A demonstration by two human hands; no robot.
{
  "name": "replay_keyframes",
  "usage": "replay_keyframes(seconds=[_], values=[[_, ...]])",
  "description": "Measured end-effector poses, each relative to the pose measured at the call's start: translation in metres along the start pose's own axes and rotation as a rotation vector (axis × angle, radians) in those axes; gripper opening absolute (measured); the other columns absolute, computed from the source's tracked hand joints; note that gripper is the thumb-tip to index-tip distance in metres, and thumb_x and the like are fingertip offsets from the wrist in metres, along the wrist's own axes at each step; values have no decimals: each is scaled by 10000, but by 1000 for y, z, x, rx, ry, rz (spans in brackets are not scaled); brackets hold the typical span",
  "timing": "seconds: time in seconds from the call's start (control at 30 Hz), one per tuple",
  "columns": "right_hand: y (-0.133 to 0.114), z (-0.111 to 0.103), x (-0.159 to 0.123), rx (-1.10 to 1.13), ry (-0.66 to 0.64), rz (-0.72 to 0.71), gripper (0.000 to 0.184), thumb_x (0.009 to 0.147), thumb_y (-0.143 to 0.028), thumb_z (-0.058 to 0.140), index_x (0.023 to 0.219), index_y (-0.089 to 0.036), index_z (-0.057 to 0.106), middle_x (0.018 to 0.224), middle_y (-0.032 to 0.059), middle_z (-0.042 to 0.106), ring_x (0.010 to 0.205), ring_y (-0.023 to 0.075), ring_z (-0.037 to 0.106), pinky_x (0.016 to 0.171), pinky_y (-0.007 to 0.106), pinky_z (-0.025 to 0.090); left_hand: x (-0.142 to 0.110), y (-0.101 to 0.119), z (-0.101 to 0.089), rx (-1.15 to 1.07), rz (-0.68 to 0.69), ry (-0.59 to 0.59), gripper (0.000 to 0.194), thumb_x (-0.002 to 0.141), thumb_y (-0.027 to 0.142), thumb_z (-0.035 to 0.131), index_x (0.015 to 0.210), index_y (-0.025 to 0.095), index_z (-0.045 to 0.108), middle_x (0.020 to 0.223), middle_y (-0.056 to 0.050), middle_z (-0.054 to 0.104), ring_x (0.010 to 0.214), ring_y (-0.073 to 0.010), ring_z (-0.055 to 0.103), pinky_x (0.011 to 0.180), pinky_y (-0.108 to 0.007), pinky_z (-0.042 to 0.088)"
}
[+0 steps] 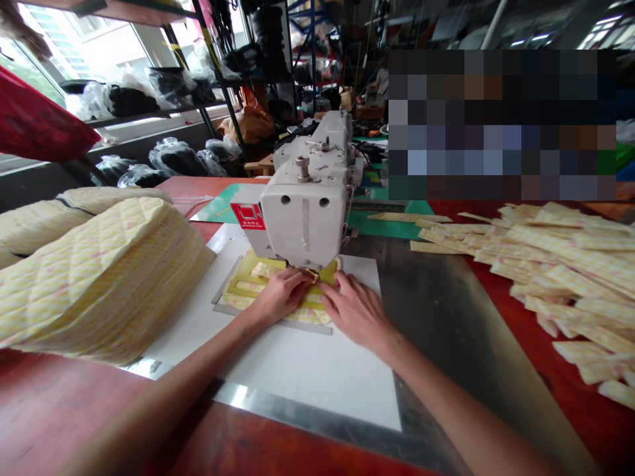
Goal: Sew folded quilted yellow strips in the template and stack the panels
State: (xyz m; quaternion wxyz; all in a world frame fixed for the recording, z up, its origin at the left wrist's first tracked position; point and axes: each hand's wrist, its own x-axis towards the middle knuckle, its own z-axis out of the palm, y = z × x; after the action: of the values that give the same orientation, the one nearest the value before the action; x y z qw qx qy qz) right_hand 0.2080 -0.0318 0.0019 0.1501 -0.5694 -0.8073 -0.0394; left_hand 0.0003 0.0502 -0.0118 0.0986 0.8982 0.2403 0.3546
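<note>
A white sewing machine [307,205] stands on the table in front of me. Under its head lies a yellow quilted fabric piece [258,291] held in a yellow frame. My left hand [282,294] lies on the fabric with its fingers curled and pressed down beside the needle. My right hand [354,307] rests next to it, fingers stretched forward onto the fabric's right edge. Both hands nearly touch just below the machine head.
A tall stack of yellow quilted pieces [94,277] sits at the left. Several narrow yellow strips [560,277] are strewn on the red table [59,410] at the right. A white sheet [307,370] on a metal plate [446,317] lies under my forearms. Shelves with bags stand behind.
</note>
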Motion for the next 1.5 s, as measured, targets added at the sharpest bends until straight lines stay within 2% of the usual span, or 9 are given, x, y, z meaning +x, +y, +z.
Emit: replay_keyframes(seconds=[0.2,0.4,0.57,0.67,0.8,0.9,1.07,1.17,1.5], values=[[-1,3,1,4,43,16,311,1009,-283,519,1296,-306,634,1085,94,614,917,231,613,741,322,492,0,-1,0,22,27,-26,186,996,106,528,1068,172,686,1014,-85,759,921,-190,715,840,-317,589],[11,11,-1,234,112,71,293,993,-184,512,1164,-285,728,1103,29,679,880,164,667,727,260,504,0,-3,0,38,53,-65,195,993,106,543,1091,175,697,1061,-89,767,965,-199,715,850,-322,592],[13,15,-2,289,171,119,275,967,-159,529,1095,-261,750,1086,15,718,874,167,688,728,257,509,2,-4,-6,109,109,-199,266,951,43,553,1151,166,678,1133,-90,754,1017,-213,700,882,-335,588],[11,15,-2,263,180,93,259,961,-154,534,1071,-258,744,1065,17,710,858,166,680,715,258,502,6,-2,-10,190,155,-296,309,928,23,561,1186,157,665,1173,-93,742,1048,-232,693,923,-361,579],[9,14,-4,236,184,7,260,968,-144,518,1068,-256,731,1042,30,692,878,168,667,732,261,505,8,4,-11,256,162,-328,280,940,61,576,1199,127,658,1166,-114,740,1016,-258,696,910,-387,584],[7,14,-5,219,163,-67,277,957,-129,520,1112,-254,712,1048,44,670,896,176,655,754,273,514,7,6,-7,240,120,-321,265,937,78,588,1185,122,669,1159,-127,740,1026,-273,699,916,-402,588],[6,12,-4,180,130,-115,289,954,-119,515,1130,-253,701,1056,56,642,906,187,637,759,295,525,7,-1,-1,28,-4,-163,287,940,48,522,1094,160,738,1093,-101,774,1013,-223,735,927,-350,608],[4,10,-3,155,114,-122,316,958,-120,515,1191,-254,682,1060,63,636,927,199,631,753,302,530,9,-2,-2,-72,-71,-132,285,935,65,532,1043,175,771,1067,-86,789,994,-210,751,929,-332,611],[2,11,0,218,128,1,339,976,-151,510,1218,-284,708,1108,71,628,1016,231,616,835,347,544,8,-1,-7,-195,-236,-132,351,841,31,543,1030,194,790,1093,-48,790,970,-191,757,891,-287,611]])
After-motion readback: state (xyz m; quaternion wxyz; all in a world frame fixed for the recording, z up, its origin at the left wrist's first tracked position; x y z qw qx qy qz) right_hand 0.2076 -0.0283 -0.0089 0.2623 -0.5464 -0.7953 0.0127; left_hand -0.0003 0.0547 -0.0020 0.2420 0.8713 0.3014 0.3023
